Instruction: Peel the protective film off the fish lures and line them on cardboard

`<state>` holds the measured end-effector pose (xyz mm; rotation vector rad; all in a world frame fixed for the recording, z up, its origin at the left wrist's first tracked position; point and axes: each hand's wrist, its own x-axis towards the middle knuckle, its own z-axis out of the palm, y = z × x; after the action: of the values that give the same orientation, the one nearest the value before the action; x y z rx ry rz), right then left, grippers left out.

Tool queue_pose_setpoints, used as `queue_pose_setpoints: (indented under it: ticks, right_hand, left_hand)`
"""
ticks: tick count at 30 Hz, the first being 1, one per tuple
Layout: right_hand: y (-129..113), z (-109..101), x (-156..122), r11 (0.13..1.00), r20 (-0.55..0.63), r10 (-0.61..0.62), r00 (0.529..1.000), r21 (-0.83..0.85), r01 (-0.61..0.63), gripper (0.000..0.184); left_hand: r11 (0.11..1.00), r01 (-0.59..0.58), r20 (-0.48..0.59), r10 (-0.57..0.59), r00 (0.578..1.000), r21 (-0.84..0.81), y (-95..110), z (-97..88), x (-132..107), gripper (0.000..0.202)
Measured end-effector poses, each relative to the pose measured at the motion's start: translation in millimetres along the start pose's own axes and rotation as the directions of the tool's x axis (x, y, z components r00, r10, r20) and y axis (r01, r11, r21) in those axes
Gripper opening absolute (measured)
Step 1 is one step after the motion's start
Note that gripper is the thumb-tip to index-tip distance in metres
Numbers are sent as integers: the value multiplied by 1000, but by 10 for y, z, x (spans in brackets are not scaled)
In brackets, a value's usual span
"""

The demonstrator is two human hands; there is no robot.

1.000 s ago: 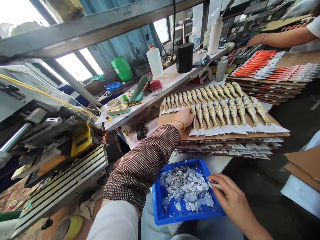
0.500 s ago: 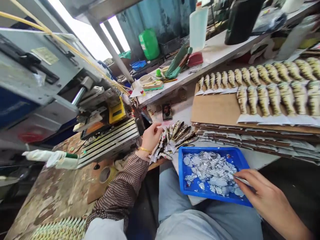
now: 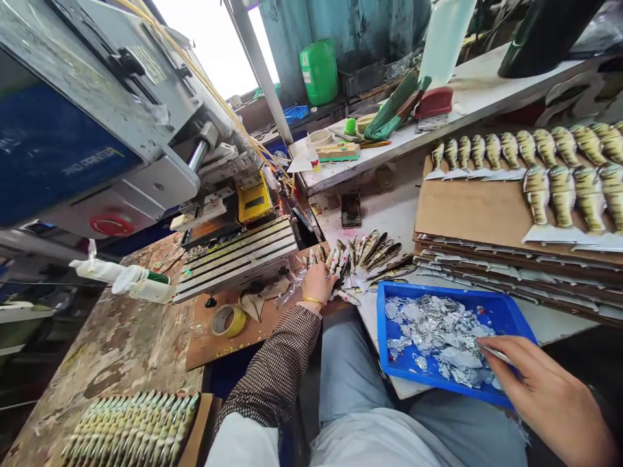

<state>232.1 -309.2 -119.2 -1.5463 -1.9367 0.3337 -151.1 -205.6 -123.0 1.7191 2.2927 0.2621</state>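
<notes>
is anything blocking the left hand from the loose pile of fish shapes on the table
Nothing visible does: the left hand is right at the left part of the pile of fish shapes, with its fingers down at them. The blue tray sits to the right of the hand, outside that path.

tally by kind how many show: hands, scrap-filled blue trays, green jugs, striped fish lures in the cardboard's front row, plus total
Hands: 2 (left hand, right hand)
Blue tray: 1
Green jug: 1
Front-row striped fish lures: 4
Total: 8
</notes>
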Motion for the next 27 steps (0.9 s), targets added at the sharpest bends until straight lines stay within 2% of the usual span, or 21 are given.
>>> queue_pose_setpoints:
  ticks: [4, 6, 11, 16, 20, 23, 27]
  right_hand:
    - [36, -33, -43, 998, 56, 52, 997, -29, -51, 29]
    - [8, -54, -42, 997, 39, 63, 997, -40, -61, 27]
    - [-141, -72, 1, 1000, -67, 17, 998, -5, -17, 31]
    - [-168, -78, -15, 999, -80, 20, 997, 50, -16, 34]
    - [-154, -106, -31, 998, -122, 54, 991, 42, -49, 36]
    - [-168, -107, -10, 992, -141, 116, 983, 71, -107, 38]
    - [-274, -29, 37, 932, -61, 263, 963, 274, -238, 37]
  left_hand:
    - [1000, 14, 56, -14, 998, 14, 28, -89, 47, 14]
    - [999, 20, 61, -22, 998, 29, 40, -119, 34, 12]
    - [997, 36, 60, -41, 997, 71, 121, -127, -7, 18]
    - [997, 30, 74, -35, 997, 65, 143, -171, 33, 32]
    - [999, 7, -4, -7, 1000, 34, 105, -313, 46, 23]
    - [999, -34, -96, 32, 995, -16, 127, -458, -28, 19]
    - [985, -124, -182, 101, 978, -121, 292, -595, -316, 15]
